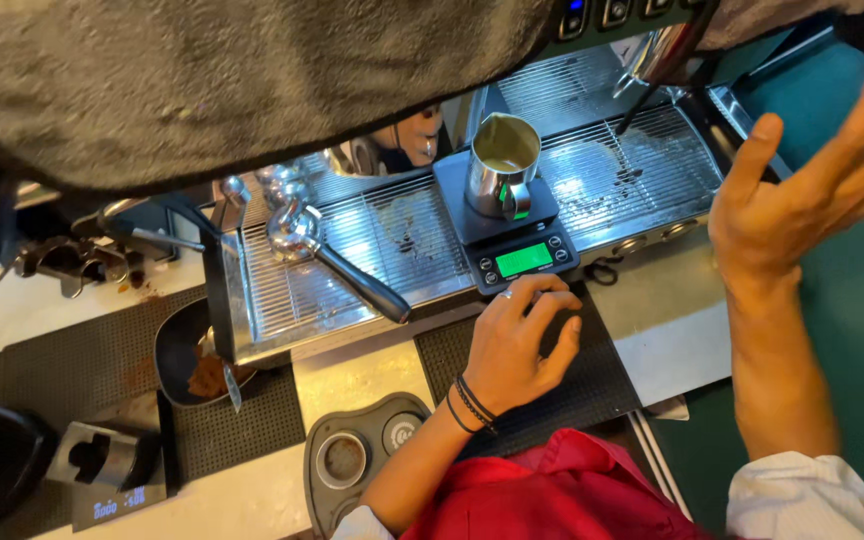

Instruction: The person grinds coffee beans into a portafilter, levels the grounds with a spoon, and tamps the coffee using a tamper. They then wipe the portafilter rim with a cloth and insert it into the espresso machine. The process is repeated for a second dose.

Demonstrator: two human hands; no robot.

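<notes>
Left hand (pixel 517 345) curls closed on the desk below the scale (pixel 512 240) carrying a jug (pixel 500 165); right hand (pixel 802 190) is raised, open, empty.

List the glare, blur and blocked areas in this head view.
Head view: glare whitens the steel drip tray right of the metal jug; the scale display glows green; a blurred grey mass blocks the upper left; the raised right hand has soft, motion-blurred fingers; the left hand by the scale is sharp.
</notes>
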